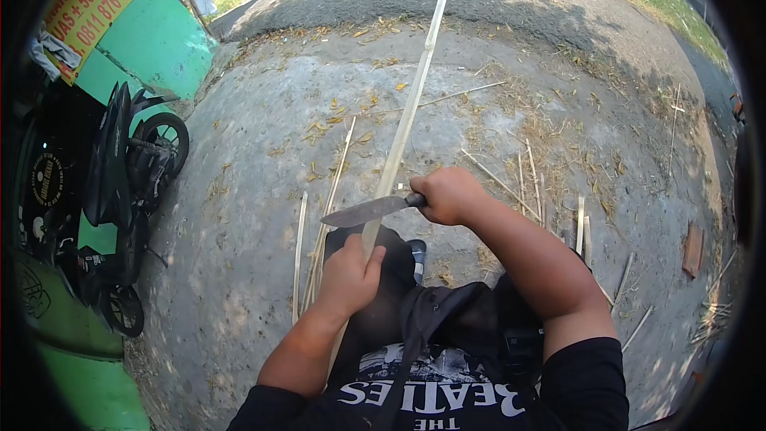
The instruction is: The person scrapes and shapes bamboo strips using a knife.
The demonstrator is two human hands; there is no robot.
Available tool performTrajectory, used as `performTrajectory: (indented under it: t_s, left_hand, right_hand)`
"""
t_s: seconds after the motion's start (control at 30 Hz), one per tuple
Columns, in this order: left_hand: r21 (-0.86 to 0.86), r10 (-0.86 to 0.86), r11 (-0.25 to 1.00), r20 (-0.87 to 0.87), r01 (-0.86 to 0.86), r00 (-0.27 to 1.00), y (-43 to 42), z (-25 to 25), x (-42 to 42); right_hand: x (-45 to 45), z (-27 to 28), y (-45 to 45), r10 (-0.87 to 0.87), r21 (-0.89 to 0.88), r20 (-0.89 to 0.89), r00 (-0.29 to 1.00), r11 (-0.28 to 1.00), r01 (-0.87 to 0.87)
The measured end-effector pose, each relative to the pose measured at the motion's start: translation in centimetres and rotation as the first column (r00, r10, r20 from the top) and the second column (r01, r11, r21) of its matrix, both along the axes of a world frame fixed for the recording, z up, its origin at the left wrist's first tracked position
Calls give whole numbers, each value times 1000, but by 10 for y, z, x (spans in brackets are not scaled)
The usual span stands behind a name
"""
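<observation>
My left grip clamped on a long strip, my right grip clamped on a knife, blade crossing the strip

A motorcycle stands near a green wall and yellow banner.

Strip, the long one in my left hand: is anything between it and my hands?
Only the knife, held in the right hand; its blade crosses the strip just beyond the left hand, which grips the strip directly.
</observation>
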State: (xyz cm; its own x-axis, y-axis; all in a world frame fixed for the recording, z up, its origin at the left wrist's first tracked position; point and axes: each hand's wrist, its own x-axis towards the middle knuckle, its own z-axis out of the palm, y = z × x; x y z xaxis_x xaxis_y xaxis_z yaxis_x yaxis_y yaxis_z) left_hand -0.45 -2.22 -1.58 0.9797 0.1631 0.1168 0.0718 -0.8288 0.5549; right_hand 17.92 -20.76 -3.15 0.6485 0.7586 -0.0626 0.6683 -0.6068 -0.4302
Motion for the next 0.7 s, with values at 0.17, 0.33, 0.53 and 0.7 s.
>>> performTrajectory:
  t_s: [0.17,0.33,0.53,0.7]
  left_hand:
    - [32,8,999,-10,-7,1000,6,-2,0]
    - [14,32,999,-90,-31,995,10,2,-1]
    - [9,18,1000,-22,-17,1000,10,-1,-5]
    - [44,8,999,-3,-8,1000,15,-2,-2]
  right_hand:
    - [2,-2,7,-16,-22,-5,1000,1000,16]
    - [-17,-3,17,-73,17,3,997,997,73]
    - [3,-13,6,-86,6,19,996,996,86]
    - [-9,-15,12,-53,-21,-21,998,998,52]
